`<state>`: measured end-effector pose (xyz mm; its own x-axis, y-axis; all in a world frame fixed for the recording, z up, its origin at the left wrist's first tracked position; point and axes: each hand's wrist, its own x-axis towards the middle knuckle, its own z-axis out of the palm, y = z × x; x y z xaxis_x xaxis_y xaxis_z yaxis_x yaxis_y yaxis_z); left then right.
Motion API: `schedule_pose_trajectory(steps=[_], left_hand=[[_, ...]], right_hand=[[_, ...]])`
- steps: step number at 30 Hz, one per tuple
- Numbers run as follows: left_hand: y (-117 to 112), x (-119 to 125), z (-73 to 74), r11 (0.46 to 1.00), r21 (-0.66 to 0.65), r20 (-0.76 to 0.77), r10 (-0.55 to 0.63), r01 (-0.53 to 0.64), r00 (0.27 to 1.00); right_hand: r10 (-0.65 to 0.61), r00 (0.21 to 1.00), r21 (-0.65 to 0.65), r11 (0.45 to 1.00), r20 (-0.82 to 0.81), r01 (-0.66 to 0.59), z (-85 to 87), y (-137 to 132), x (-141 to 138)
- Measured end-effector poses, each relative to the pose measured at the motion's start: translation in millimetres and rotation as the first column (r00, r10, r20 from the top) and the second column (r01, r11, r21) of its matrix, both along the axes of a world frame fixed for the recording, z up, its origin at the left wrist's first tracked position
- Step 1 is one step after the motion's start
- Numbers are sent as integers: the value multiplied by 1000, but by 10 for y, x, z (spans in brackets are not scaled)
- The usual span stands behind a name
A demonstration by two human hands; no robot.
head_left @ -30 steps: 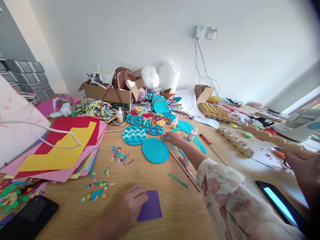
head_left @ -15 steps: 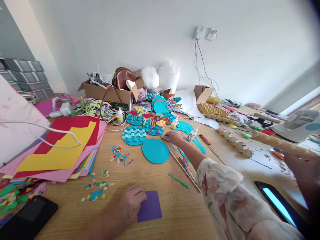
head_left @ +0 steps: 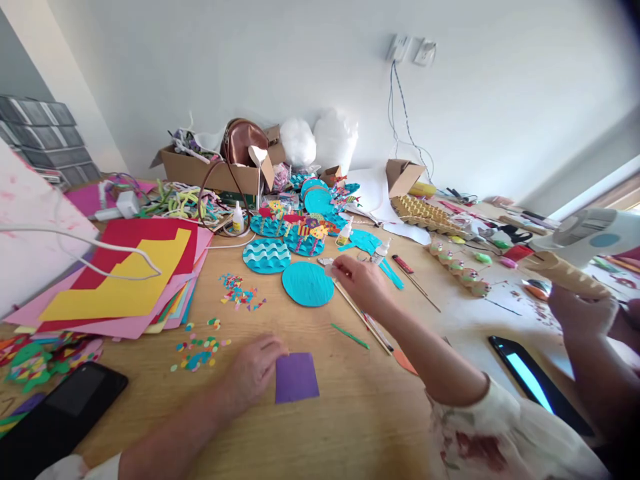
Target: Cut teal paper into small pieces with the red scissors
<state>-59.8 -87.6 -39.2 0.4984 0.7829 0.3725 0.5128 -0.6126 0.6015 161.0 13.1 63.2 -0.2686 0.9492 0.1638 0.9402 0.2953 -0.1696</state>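
Note:
A square of purple paper (head_left: 297, 378) lies flat on the wooden table in front of me. My left hand (head_left: 254, 368) rests beside it, fingers drawn together, with the fingertips at its upper left corner. Farther forward, my right hand (head_left: 361, 280) is closed in a pinch over the table. A small greyish-white piece (head_left: 326, 263) shows at its fingertips; its kind is too small to make out. Just left of that hand lies a plain turquoise disc (head_left: 307, 285). Behind it sits another turquoise disc with wavy strips (head_left: 267, 256).
Coloured paper sheets (head_left: 120, 280), confetti dots (head_left: 200, 347) and a black phone (head_left: 75, 403) lie left. Glue bottles (head_left: 345, 232), thin sticks (head_left: 360, 313) and a green strip (head_left: 350, 335) lie forward. At right, a co-worker's hand (head_left: 583, 310) holds a cardboard strip (head_left: 565, 273) near another phone (head_left: 535, 380).
My right hand has lifted and drawn back, bringing the small greyish piece with it. My left hand has shifted slightly toward the paper's upper corner. The view has tilted downward.

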Motion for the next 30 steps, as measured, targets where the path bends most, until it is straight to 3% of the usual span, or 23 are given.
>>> schedule_pose_trajectory(steps=[4, 7, 12, 18, 26, 30], left_hand=[[-8, -76, 137, 993, -42, 61, 117, -115, 991], [-68, -105, 219, 989, -119, -3, 83, -83, 997], [-238, -115, 195, 986, -127, -198, -130, 106, 971], [-346, -137, 153, 978, 12, -333, -193, 208, 923], [-353, -160, 65, 962, 131, -433, -162, 240, 887], [-360, -180, 31, 953, 178, -456, -139, 244, 879]], right_hand=[[341, 924, 35, 940, -174, -340, -264, -757, -165], [425, 877, 66, 904, -222, -422, -562, -1082, -265], [443, 890, 118, 894, -104, -431, -892, -1259, -376], [462, 887, 40, 886, 2, -461, -976, -1324, -411], [512, 853, -3, 857, -106, -515, -952, -1251, -359], [481, 851, -12, 869, -211, -495, -884, -1167, -269]])
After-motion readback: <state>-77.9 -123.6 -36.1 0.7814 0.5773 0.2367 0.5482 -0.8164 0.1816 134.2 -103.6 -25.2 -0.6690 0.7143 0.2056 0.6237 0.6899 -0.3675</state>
